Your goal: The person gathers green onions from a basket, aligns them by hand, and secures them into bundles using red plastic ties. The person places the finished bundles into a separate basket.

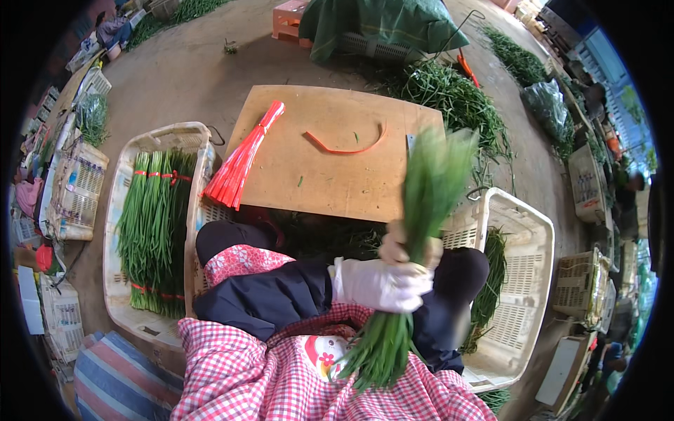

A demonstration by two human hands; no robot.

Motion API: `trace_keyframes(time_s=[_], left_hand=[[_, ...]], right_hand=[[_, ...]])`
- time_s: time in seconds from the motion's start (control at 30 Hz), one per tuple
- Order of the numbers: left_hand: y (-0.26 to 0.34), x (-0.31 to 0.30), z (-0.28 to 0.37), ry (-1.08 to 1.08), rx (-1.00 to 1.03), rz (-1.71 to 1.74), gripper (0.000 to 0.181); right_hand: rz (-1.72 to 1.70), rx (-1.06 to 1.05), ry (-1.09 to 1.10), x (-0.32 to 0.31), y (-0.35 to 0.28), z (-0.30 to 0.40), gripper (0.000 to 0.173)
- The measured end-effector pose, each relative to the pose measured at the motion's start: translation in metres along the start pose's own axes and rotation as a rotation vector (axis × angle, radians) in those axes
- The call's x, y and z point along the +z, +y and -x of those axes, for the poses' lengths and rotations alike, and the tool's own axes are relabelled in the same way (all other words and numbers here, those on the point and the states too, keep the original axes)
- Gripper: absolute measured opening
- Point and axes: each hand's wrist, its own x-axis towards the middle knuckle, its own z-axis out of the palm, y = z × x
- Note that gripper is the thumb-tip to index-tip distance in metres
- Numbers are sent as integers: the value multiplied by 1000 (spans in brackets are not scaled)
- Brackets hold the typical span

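Note:
A bunch of long green leaves, apparently garlic chives point(434, 184), stands upright over my lap, its upper part blurred. My left hand point(387, 287), in a white glove, grips the bunch around its middle. Just above, my right hand point(403, 247) also closes around the leaves, partly hidden behind them. The lower leaves hang in front of my checked apron point(295, 384). Beyond my knees is a wooden board table point(326, 181). On it lie a tied bundle of red plastic strips point(247, 155) and a single curved red strip point(345, 151).
At left, a white plastic crate point(110, 273) holds tied green bunches point(152, 221). A second crate point(526, 316) at right contains loose greens point(489, 289). Leaves are heaped point(453, 100) behind the table, near a green tarp point(379, 23). Another person point(111, 27) sits far left.

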Motion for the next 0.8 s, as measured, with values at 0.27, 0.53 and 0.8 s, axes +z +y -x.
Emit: trace_keyframes(time_s=[0.27, 0.53, 0.8], left_hand=[[22, -53, 0, 98, 248, 978, 11], [3, -3, 26, 97, 57, 26, 9], [-9, 16, 28, 126, 2, 83, 8]], right_hand=[[-452, 308, -34, 28, 16, 16, 35], [-631, 401, 462, -36, 35, 8, 33], [158, 122, 808, -29, 52, 6, 44]])
